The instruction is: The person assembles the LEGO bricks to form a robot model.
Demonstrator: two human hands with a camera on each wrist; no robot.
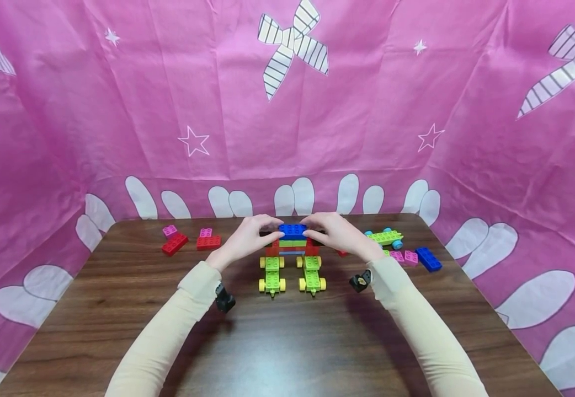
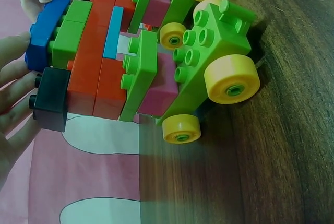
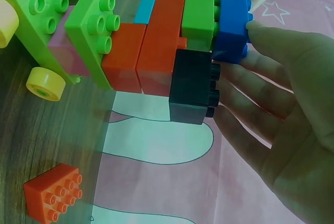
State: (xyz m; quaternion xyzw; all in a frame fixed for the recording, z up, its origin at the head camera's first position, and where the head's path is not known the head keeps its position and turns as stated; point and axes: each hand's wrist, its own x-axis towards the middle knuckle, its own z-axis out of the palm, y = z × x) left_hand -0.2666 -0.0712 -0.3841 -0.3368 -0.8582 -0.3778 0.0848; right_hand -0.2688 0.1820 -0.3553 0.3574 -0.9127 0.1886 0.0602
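Note:
My left hand (image 1: 248, 234) and right hand (image 1: 337, 236) pinch opposite ends of a blue toy building brick (image 1: 292, 232) between thumb and fingers. It sits over two green bricks (image 3: 200, 10), whose studs show in a narrow gap beneath it. These top a built structure with long red bricks (image 2: 86, 67), a thin light-blue piece (image 2: 113, 32) and a black brick (image 3: 190, 85) at each end. Below, pink bricks (image 2: 159, 83) and green plates join it to two green wheeled bases (image 1: 272, 282) with yellow wheels, standing on the table.
Red bricks (image 1: 175, 243) and pink bricks (image 1: 170, 230) lie at the table's back left. At the right are a green wheeled base (image 1: 384, 237) with blue wheels, small pink bricks (image 1: 410, 257) and a blue brick (image 1: 428, 259). Pink cloth (image 1: 228, 138) hangs behind the wooden table (image 1: 277, 353).

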